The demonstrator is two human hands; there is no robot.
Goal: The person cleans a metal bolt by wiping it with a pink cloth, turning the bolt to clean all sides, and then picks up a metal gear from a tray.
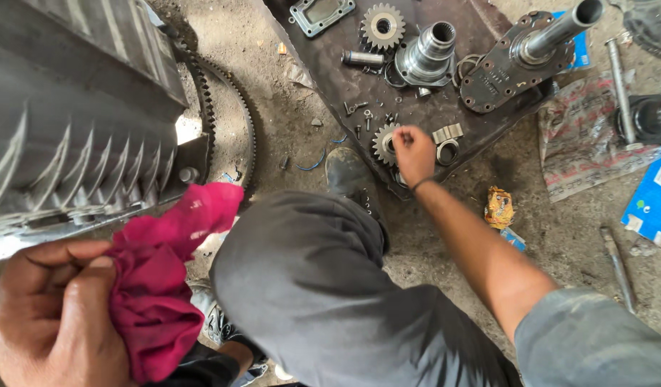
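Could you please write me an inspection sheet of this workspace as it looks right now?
Surface: dusty concrete floor with a dark metal sheet laid on it.
Job's things: pink rag; small gear on the sheet.
Clutter: second gear, flanged hub, shaft with plate, rectangular cover, loose bolts, toothed ring gear on the floor, finned casing, rod, printed wrappers.
Grippers: left hand grips the rag; right hand rests on the small gear.
Cables: nothing seen.
Surroundings: the person's grey-trousered knee and dark shoe.
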